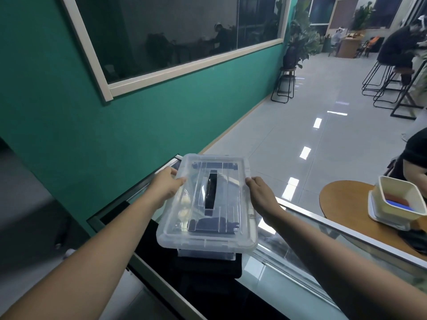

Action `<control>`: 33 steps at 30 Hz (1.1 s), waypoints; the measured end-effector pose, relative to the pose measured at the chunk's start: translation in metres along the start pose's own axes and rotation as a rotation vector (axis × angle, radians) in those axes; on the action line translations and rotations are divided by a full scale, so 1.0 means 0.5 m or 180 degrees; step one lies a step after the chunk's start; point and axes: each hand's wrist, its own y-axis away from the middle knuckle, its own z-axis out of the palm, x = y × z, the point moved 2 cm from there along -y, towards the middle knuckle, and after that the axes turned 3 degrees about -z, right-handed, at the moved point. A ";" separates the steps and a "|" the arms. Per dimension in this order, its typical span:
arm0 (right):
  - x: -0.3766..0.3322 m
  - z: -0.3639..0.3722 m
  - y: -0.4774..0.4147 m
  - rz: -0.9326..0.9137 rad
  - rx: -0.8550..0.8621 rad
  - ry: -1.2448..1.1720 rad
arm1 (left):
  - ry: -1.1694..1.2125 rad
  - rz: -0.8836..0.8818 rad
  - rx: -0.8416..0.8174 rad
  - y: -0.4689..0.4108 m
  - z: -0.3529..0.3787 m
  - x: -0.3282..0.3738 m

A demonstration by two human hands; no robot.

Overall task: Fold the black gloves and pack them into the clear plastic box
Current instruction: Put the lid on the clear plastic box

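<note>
Clear plastic box [240, 229] with black handle [210, 191]; teal wall [115, 135]

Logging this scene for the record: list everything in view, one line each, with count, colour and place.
clear plastic box: one, clear with a black handle, lid on, held at centre.
black gloves: dark shape inside box, count unclear.
glass counter: one, under the box.
round table: one, brown wood, right.
cream container: one, on the round table, red and blue contents.
potted plants: several, green, far along the wall.
stools: several, black frames, far right.
people: several, seated in background and at right edge.
hands: left hand and right hand grip the box's sides.
</note>
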 end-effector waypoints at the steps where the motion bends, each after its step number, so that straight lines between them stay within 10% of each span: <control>1: 0.000 0.003 0.001 0.0060 0.0004 -0.0004 | -0.0032 0.0031 -0.0024 -0.009 -0.001 0.005; 18: 0.042 0.075 0.120 0.1200 -0.1151 -0.1589 | -0.1268 0.0771 -0.0369 -0.147 0.087 0.168; 33: 0.093 -0.100 0.061 0.0926 -0.1727 0.0052 | -0.0104 0.0669 0.0290 -0.089 -0.087 0.002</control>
